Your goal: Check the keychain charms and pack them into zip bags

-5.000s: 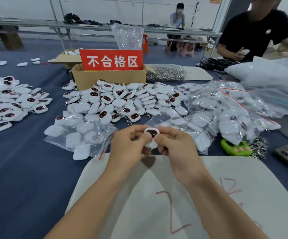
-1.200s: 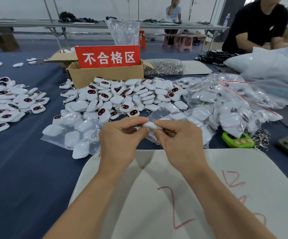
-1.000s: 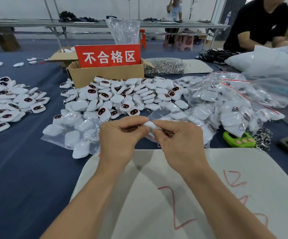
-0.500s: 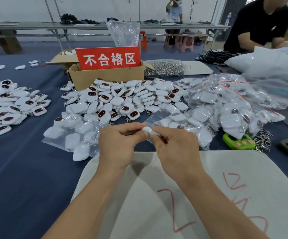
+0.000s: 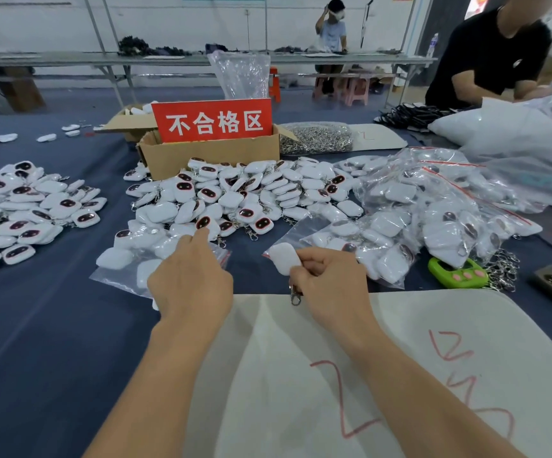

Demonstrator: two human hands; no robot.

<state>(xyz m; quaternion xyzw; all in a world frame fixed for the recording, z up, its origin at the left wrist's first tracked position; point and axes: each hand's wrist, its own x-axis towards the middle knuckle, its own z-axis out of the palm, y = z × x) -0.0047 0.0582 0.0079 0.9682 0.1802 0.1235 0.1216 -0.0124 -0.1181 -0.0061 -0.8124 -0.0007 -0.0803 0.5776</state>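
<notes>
**pack_newbie:** Where's the charm right now, and who's got it?

**benchrat:** The white charm (image 5: 284, 261) is pinched in the right hand (image 5: 331, 285), fingers curled round its lower end, up off the desk (image 5: 53, 342). Its long axis runs roughly 11 to 5 o'clock with no face showing. The metal clasp (image 5: 295, 297) dangles out at 6, under the hand. The left hand (image 5: 190, 282) holds nothing. Its index finger is stretched toward 12, tip right at the near edge of the loose pile (image 5: 245, 193).

**pack_newbie:** So which way does it go next?

**benchrat:** Just my guess, but there are two options. There's a zip bag (image 5: 126, 259) with a few charms in it at 9 o'clock from the charm, partly under the left hand. Then there's a heap of packed bags (image 5: 433, 216) from 1 to 3 o'clock, the nearest one just beside the right knuckles. The right hand is nearer that lot, so that's the short trip. Can't tell which bag mouth is open though, the plastic's too glary. The left hand looks set to grab the next charm from the pile at 12.

**pack_newbie:** Anything in the way?

**benchrat:** Not much. The cardboard box (image 5: 208, 157) with the red sign (image 5: 212, 122) sits behind the pile at 12, well apart from the hands. A green gadget (image 5: 456, 274) lies at 3, and the white mat (image 5: 400, 342) with red scribbles is at 6 under both forearms. That dangling clasp could snag a bag edge, so I'd watch it.
</notes>
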